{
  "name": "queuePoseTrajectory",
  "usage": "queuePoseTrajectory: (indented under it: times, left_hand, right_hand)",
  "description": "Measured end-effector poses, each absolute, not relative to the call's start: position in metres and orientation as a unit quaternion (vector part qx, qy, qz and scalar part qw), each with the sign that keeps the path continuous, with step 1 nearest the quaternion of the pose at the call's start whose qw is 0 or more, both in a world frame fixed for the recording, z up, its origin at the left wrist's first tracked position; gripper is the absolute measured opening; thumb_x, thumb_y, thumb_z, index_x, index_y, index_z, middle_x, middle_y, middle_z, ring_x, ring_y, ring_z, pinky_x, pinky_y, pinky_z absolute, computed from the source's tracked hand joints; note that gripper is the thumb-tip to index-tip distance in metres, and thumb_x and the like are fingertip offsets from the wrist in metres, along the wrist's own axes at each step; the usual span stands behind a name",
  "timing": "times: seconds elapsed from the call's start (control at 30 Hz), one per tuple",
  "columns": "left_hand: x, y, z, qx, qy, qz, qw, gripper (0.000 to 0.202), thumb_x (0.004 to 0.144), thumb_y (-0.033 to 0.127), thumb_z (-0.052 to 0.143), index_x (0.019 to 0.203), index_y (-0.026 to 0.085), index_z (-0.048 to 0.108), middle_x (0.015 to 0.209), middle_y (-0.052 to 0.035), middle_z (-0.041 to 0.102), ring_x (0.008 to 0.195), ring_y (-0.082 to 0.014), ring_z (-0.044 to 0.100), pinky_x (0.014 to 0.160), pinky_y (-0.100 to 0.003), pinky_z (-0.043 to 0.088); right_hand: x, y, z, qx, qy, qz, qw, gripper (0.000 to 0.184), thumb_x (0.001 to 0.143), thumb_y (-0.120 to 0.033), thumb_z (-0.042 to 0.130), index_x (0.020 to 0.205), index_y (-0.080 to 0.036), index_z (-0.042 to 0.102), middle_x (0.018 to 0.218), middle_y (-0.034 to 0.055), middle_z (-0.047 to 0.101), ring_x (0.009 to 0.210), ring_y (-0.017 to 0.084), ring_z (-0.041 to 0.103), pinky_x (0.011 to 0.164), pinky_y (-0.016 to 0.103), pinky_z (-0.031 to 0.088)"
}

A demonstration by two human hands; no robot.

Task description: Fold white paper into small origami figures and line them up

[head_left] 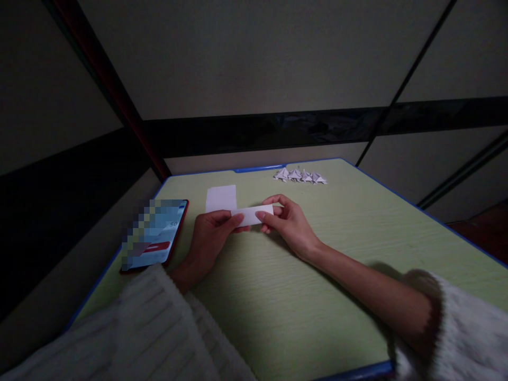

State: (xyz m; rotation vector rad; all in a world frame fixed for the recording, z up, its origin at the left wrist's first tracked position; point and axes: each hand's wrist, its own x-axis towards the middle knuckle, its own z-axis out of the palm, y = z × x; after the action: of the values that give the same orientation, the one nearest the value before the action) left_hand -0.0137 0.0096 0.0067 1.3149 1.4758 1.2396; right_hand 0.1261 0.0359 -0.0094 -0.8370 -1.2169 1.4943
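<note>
A narrow white strip of folded paper [251, 216] is held level just above the table, pinched at both ends. My left hand [214, 233] grips its left end, thumb on top and fingers underneath. At the other end, my right hand [291, 225] is closed on the paper, with the thumb on the front face and fingers behind. Flat on the table behind my left hand lies a white sheet of paper [221, 198], its near edge partly hidden. Several small folded paper figures [300, 175] stand in a row near the far edge.
A smartphone [159, 238] with a lit screen and red edge lies at the left side. The light green table [357, 211] has a blue rim. Behind it rise pale panels [254, 63] with a glossy black band [262, 129].
</note>
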Motion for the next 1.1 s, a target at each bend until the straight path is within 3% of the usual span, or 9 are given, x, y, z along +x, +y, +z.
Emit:
queuePoseTrajectory:
  times: [0.17,0.6,1.1]
  left_hand:
    - [-0.012,0.007,0.011,0.528,0.581,0.467,0.406,0.015,0.063,0.021,0.057,0.050,0.014,0.058,0.047,0.0029,0.060,0.048,-0.0105,0.055,0.050,-0.020,0.042]
    - [-0.010,0.005,0.006,0.571,0.545,0.364,0.494,0.012,0.060,0.020,0.059,0.051,0.012,0.059,0.042,0.0009,0.060,0.039,-0.0097,0.054,0.043,-0.019,0.042]
    - [-0.007,0.001,0.004,0.552,0.531,0.355,0.536,0.009,0.058,0.019,0.059,0.055,0.011,0.059,0.043,0.0013,0.059,0.034,-0.0086,0.052,0.038,-0.018,0.041]
  right_hand:
    - [0.126,0.034,-0.009,-0.364,-0.547,0.610,0.443,0.018,0.062,-0.026,0.061,0.058,-0.010,0.053,0.044,-0.0032,0.052,0.038,0.002,0.043,0.041,0.016,0.032]
    - [0.130,0.034,-0.007,-0.390,-0.559,0.568,0.462,0.019,0.056,-0.027,0.064,0.054,-0.011,0.053,0.043,-0.0048,0.047,0.037,0.003,0.035,0.037,0.018,0.024]
    - [0.124,0.029,-0.003,-0.373,-0.535,0.613,0.447,0.025,0.046,-0.022,0.071,0.054,-0.011,0.050,0.040,-0.0052,0.051,0.034,0.004,0.044,0.034,0.015,0.030]
